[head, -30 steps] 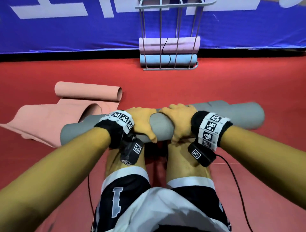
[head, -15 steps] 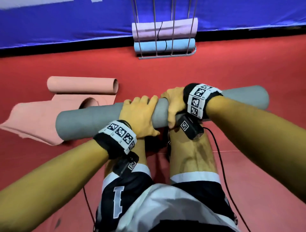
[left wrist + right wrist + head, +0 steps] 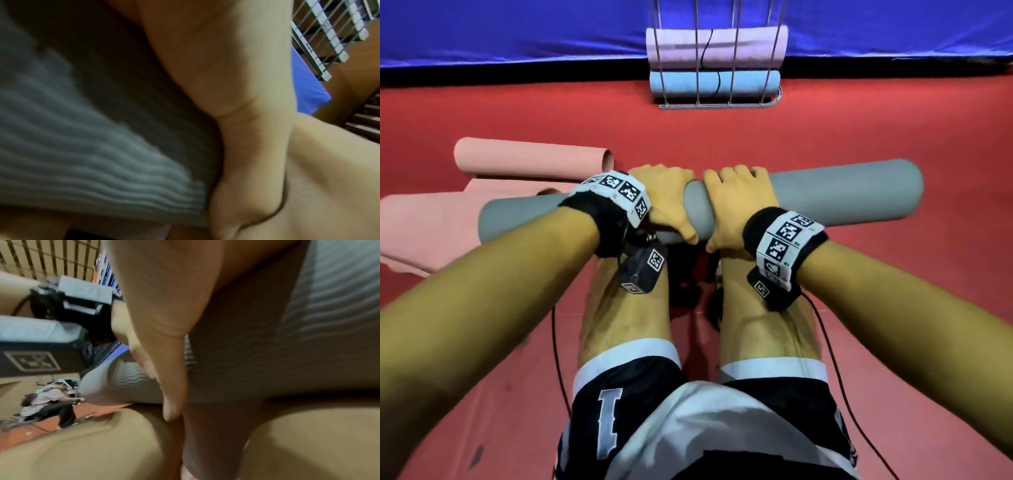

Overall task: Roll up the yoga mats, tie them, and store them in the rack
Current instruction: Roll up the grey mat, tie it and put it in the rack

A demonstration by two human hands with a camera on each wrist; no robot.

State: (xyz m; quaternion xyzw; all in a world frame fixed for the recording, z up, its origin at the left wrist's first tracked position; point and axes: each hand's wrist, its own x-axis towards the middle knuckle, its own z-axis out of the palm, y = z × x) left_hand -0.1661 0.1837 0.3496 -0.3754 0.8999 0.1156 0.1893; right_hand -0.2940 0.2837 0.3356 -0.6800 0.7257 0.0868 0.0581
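A rolled grey yoga mat [image 3: 842, 195] lies crosswise just beyond my knees, above the red floor. My left hand [image 3: 667, 202] and right hand [image 3: 736, 202] grip its middle side by side, fingers curled over the top and thumbs on the near side. In the left wrist view the ribbed grey mat [image 3: 82, 146] fills the left, with my left hand [image 3: 236, 81] pressed against it. In the right wrist view my right hand [image 3: 164, 369] wraps the grey mat [image 3: 329, 321]. No tie shows on the roll.
A wire rack [image 3: 719, 107] stands against the blue wall and holds a lilac rolled mat [image 3: 678, 48] above a light blue one [image 3: 678, 84]. A salmon mat [image 3: 527, 159], partly unrolled, lies at the left. Another person [image 3: 47, 402] crouches farther off.
Both hands have shifted their grip on the grey roll: the left wrist went forward over it, the right wrist came back toward me. The roll stays by my knees.
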